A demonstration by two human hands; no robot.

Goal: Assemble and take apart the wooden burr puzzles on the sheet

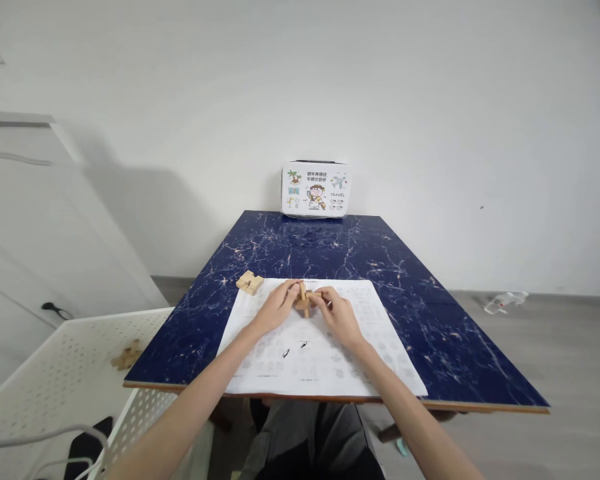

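A small wooden puzzle piece assembly (303,299) stands on a white printed sheet (320,353) on the dark blue marble-patterned table (430,313). My left hand (277,308) grips it from the left, fingers curled round it. From the right, my right hand (337,313) pinches the same wooden assembly. A second wooden block cluster (250,282) lies by the sheet's far left corner, apart from both hands.
A white carton with cartoon travel pictures (315,189) stands at the table's far edge against the wall. A white perforated cart (55,380) sits left of the table, with wooden pieces (127,357) on it. A clear plastic bottle (505,301) lies on the floor at right.
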